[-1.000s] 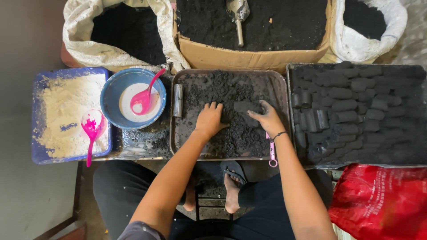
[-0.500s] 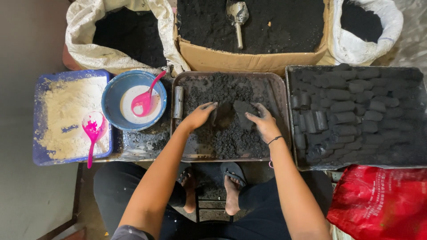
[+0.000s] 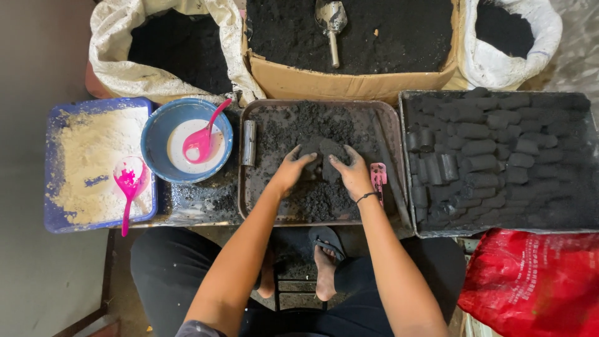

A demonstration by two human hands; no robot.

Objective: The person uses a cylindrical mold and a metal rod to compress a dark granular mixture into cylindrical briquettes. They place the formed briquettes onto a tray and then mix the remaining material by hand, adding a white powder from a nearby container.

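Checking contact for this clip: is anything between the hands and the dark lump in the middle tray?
Nothing visible. The left hand and right hand both press straight on the dark lump from either side, inside the middle tray. The metal tube and pink tool lie off to the sides.

Bare forearms, soot-dusted hands (image 3: 321, 170), thin dark wristband (image 3: 367, 197), black trousers (image 3: 168, 274), dark flip-flop (image 3: 327, 240).

We see plain grey floor (image 3: 37, 156) far left of hands, wet mottled patch (image 3: 577, 56) far right above them, dark stool frame (image 3: 293, 293) below. Light soft, even.
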